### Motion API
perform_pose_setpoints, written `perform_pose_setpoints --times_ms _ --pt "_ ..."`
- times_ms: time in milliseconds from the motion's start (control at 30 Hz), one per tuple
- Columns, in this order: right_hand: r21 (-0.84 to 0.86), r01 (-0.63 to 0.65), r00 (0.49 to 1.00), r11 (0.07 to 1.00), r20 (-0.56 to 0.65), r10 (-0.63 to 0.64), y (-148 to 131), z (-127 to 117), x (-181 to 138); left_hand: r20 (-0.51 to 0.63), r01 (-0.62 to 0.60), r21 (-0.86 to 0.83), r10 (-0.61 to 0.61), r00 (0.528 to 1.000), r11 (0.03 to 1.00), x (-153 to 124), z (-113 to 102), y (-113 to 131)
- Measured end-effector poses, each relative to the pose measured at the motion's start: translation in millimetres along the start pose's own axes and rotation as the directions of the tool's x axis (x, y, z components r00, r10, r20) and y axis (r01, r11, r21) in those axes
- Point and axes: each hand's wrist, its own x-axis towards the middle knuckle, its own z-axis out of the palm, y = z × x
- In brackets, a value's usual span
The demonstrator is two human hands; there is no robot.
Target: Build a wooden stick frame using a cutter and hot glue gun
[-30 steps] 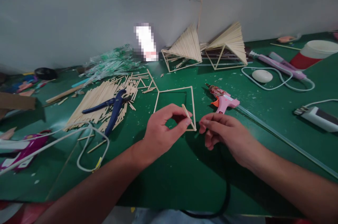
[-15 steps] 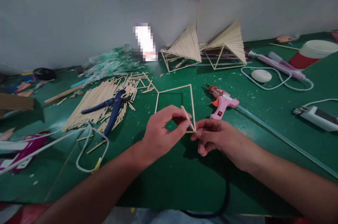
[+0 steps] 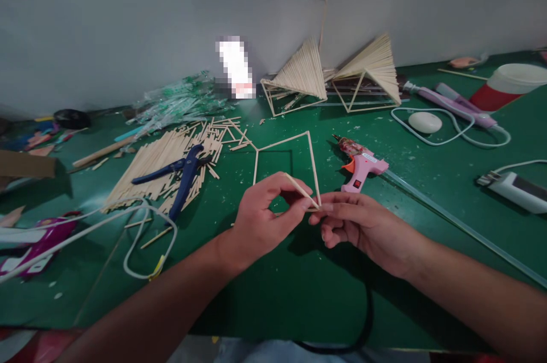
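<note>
Left hand (image 3: pixel 260 220) pinches a short stick (image 3: pixel 301 190); right hand (image 3: pixel 363 226) pinches the square frame's (image 3: pixel 286 172) near corner, green surface (image 3: pixel 299 289) open toward the near edge.

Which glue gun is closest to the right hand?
The light pink glue gun with the orange trigger, lying just beyond the right hand. The magenta glue gun lies far off to the left.

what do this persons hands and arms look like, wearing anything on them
Nothing is worn on either arm: both are bare from the picture's lower edge down to the fingers, with no sleeves or gloves. The left hand and the right hand show no rings, and neither wrist has a watch, bracelet or strap.
</note>
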Motion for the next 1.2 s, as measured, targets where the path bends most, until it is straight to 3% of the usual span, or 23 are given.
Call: perform_pose_setpoints --times_ms 533,900,1067,1200 --pt "0.156 -0.031 0.999 0.987 0.011 0.03 4.5 2.4 2.8 -0.006 0.085 -0.064 -0.085 0.996 0.994 2.0 2.0 1.7" --pt "0.119 -0.005 0.998 0.993 0.058 -0.002 -0.2 3.4 1.4 -0.031 0.132 -0.027 -0.133 0.991 0.991 0.8 0.5 1.9" --pt "0.143 -0.02 0.992 0.99 0.128 0.002 1.6 3.0 2.1 -0.028 0.087 -0.019 -0.087 0.996 0.996 2.2 0.8 3.1" --pt "0.094 0.013 0.996 0.996 0.081 -0.02 2.9 2.6 2.1 -0.019 0.083 -0.033 -0.083 0.996 0.996 1.8 1.8 2.0"
